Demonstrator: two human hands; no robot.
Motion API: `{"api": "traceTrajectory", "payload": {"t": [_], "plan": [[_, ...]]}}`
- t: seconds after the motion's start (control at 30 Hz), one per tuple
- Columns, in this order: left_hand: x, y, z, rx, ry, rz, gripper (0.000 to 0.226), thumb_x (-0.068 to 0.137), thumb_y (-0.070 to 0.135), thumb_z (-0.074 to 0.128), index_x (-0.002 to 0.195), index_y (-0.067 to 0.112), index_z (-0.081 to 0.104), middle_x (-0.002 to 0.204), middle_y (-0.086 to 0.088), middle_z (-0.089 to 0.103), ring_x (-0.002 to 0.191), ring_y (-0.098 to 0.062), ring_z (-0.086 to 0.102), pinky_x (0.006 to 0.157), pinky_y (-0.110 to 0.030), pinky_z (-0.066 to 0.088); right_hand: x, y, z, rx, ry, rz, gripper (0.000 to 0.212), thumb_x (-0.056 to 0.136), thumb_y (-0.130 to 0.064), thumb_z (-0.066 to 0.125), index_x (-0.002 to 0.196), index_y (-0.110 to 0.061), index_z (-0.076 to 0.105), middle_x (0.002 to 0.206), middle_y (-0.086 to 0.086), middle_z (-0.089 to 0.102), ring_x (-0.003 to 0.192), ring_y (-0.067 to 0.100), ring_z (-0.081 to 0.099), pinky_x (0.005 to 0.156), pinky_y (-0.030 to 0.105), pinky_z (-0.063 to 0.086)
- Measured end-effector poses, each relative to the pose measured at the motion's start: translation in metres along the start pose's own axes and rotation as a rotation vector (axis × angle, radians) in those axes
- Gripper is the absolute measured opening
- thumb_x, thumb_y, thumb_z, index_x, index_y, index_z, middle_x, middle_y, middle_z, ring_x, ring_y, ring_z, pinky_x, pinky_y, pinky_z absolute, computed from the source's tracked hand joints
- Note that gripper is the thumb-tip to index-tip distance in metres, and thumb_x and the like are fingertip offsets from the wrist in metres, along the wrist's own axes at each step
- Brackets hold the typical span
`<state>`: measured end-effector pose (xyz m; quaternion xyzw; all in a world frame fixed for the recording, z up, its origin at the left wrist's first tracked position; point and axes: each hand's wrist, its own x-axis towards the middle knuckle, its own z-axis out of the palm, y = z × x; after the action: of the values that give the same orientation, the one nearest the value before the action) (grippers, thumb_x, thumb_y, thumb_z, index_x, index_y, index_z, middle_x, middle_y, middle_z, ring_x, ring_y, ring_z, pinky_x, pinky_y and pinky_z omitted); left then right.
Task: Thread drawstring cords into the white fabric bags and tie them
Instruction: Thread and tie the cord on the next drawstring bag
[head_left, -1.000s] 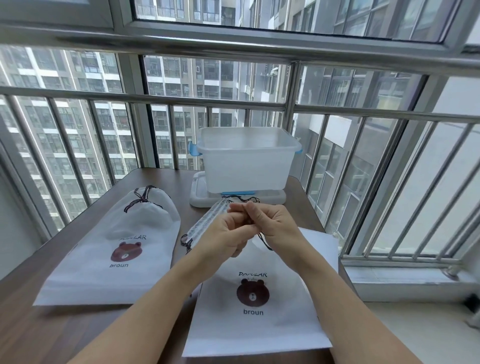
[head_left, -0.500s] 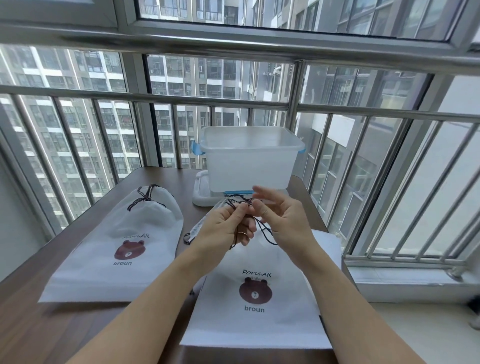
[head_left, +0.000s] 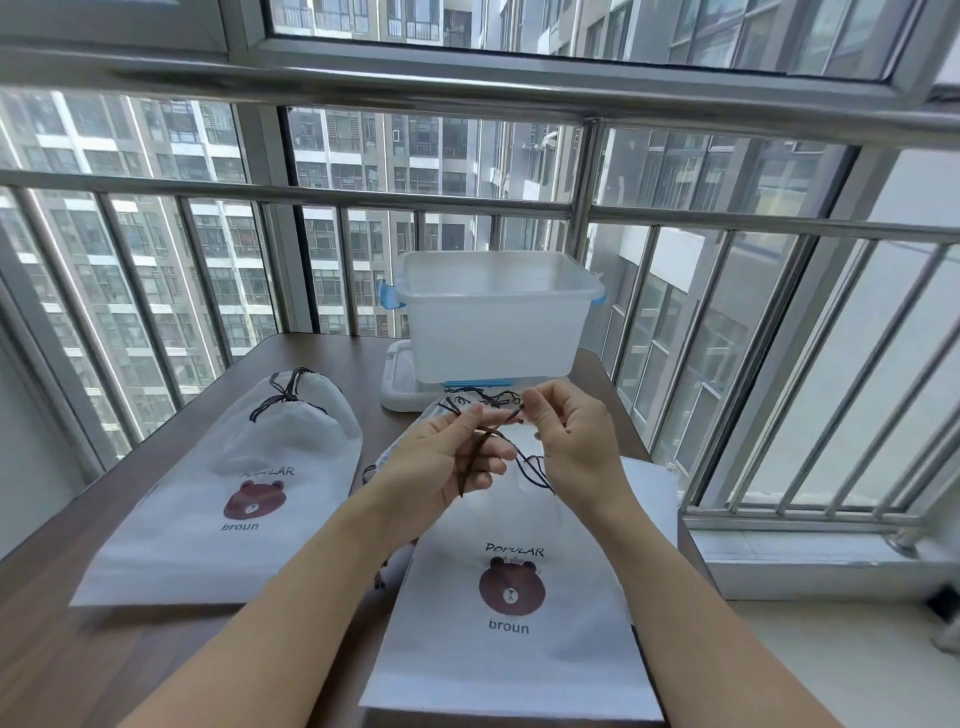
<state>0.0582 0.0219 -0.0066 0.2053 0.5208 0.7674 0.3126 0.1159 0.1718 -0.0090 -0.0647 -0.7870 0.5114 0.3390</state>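
Cord (head_left: 491, 434), dark, thin and limp, hangs mid-frame between both hands above the lower-centre bag (head_left: 511, 613). Left hand (head_left: 441, 462) is closed around its strands; right hand (head_left: 569, 436) pinches one end. Likely light and tangle-prone; best gripped near the tip.

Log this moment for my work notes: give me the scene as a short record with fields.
surface: brown table by a barred window
left bag: white bear-print bag, top gathered, dark cord tied
near bag: white bear-print bag lying flat under the hands
left hand: pinching dark cord
right hand: pinching the same cord's other part
container: translucent plastic bin, standing on its lid
stage: cord being handled above the near bag
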Motion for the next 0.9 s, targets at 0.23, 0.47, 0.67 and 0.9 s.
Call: {"api": "traceTrajectory", "payload": {"t": [0.23,0.47,0.67,0.9], "plan": [[0.003,0.004,-0.006,-0.170,0.019,-0.055,0.040,0.106,0.030,0.039,0.122,0.005,0.065,0.118,-0.016,0.071,0.076,-0.012,0.070,0.054,-0.017,0.052,-0.002,-0.002,0.004,0.041,0.010,-0.029,0.026,0.101,-0.029,0.060,0.089,-0.007,0.065,0.077,-0.001,0.073,0.073,0.017,0.067,0.067,0.030,0.051],[0.001,0.010,-0.010,-0.400,0.015,-0.034,0.038,0.104,0.031,0.041,0.114,0.006,0.069,0.106,-0.011,0.072,0.075,-0.009,0.069,0.053,-0.016,0.053,-0.003,0.004,0.006,0.072,-0.176,-0.080,0.022,0.092,-0.020,0.074,0.076,-0.006,0.068,0.103,-0.004,0.072,0.104,0.011,0.068,0.087,0.031,0.053],[0.003,0.007,-0.008,0.017,0.106,0.222,0.039,0.106,0.028,0.038,0.114,0.005,0.068,0.083,-0.012,0.070,0.068,-0.015,0.066,0.059,-0.022,0.055,-0.006,-0.004,-0.001,0.147,-0.180,-0.023,0.028,0.083,-0.020,0.083,0.068,-0.005,0.066,0.062,0.009,0.063,0.060,0.016,0.054,0.058,0.029,0.042],[0.003,-0.005,-0.004,0.373,0.233,0.592,0.033,0.105,0.019,0.040,0.108,0.008,0.071,0.094,-0.009,0.075,0.087,-0.023,0.070,0.076,-0.027,0.056,-0.003,-0.012,-0.001,0.381,-0.261,0.262,0.031,0.098,-0.040,0.059,0.118,-0.015,0.063,0.071,0.015,0.068,0.052,0.021,0.054,0.056,0.030,0.043]]}}
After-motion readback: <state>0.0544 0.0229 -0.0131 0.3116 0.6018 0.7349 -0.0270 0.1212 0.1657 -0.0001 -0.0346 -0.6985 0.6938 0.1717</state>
